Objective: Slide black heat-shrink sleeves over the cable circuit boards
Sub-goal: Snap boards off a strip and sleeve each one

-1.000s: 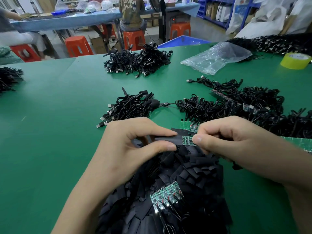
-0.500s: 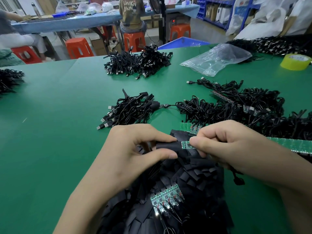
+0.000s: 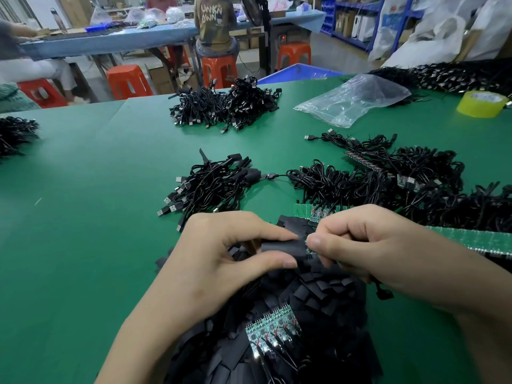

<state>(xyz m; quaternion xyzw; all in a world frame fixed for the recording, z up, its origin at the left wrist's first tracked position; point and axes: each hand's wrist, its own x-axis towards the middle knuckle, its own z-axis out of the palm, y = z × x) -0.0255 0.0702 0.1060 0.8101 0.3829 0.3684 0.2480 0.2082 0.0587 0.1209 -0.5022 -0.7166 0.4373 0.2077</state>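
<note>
Two hands meet low over the green worktop (image 3: pixel 97 217). The left hand (image 3: pixel 221 259) has its fingers (image 3: pixel 266 234) clamped, thumb against forefinger, on a black heat-shrink sleeve (image 3: pixel 282 249). The right hand (image 3: pixel 374 245) pinches a small green circuit board (image 3: pixel 308 246), only a sliver showing at the sleeve's end, between the two sets of fingertips. Under the fingers lies a heap of loose sleeves (image 3: pixel 318 295) bearing a row of boards (image 3: pixel 273 331); beyond them lie black cable bundles (image 3: pixel 210 184).

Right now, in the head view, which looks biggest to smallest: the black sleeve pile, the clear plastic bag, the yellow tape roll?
1. black sleeve pile, though nearness to the camera enlarges it
2. clear plastic bag
3. yellow tape roll
</note>
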